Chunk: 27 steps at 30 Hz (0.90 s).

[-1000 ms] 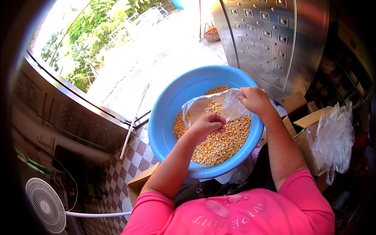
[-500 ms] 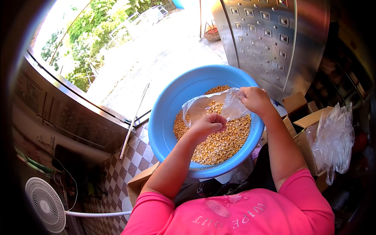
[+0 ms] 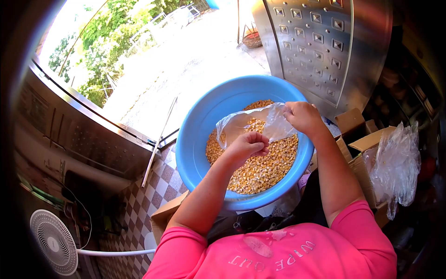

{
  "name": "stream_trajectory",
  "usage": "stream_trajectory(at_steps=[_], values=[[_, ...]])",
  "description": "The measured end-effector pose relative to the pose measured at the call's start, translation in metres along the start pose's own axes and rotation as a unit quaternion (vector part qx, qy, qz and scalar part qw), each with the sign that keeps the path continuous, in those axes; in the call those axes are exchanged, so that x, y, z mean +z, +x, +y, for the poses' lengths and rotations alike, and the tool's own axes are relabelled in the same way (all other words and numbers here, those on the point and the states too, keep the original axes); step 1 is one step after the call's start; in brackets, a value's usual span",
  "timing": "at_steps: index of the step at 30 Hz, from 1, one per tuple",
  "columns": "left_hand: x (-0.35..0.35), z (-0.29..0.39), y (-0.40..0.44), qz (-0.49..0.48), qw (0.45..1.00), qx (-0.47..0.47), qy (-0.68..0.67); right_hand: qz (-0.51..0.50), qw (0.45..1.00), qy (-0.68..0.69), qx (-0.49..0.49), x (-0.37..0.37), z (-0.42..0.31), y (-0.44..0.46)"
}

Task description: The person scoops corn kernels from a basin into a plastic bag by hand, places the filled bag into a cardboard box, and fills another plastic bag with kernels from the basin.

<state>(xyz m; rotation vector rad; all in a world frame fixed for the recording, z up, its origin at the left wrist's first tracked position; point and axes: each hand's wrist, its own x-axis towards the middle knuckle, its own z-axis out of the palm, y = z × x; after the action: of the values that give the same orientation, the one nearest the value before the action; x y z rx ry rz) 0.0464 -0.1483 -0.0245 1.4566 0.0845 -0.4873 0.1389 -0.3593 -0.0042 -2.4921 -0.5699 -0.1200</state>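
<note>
A wide blue basin holds loose yellow corn kernels. Over the kernels lies a clear plastic bag, its mouth spread toward me. My right hand is closed on the bag's right edge, near the basin's far right rim. Lower and to the left, my left hand hovers above the corn with fingers curled and thumb pressed to them. Whether it pinches a kernel or the bag's near edge is too small to see.
A patterned metal door stands open beyond the basin. Cardboard boxes with crumpled clear plastic bags are at my right. A white fan stands at lower left, and a pale stick leans by the doorway.
My left hand has shifted slightly upward, its fingers a little more raised. The right hand still grips the bag's edge and has barely moved.
</note>
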Motion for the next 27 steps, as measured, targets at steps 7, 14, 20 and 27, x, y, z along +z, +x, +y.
stream_trajectory(at_steps=[7,14,20,27], values=[[0.0016,0.0012,-0.0020,-0.009,1.000,-0.001,0.021,0.005,1.000,0.004,0.000,-0.0005,-0.0007,-0.0004],[0.0043,0.0011,-0.0023,-0.019,0.998,-0.015,0.049,-0.002,1.000,0.005,-0.003,-0.0007,0.0006,-0.0007],[0.0040,0.0002,-0.0022,-0.037,0.998,-0.033,0.050,-0.010,1.000,0.001,0.002,-0.0033,-0.0020,-0.0014],[0.0075,0.0039,-0.0052,-0.033,0.996,-0.042,0.074,-0.008,1.000,-0.001,-0.001,-0.0021,-0.0009,-0.0006]])
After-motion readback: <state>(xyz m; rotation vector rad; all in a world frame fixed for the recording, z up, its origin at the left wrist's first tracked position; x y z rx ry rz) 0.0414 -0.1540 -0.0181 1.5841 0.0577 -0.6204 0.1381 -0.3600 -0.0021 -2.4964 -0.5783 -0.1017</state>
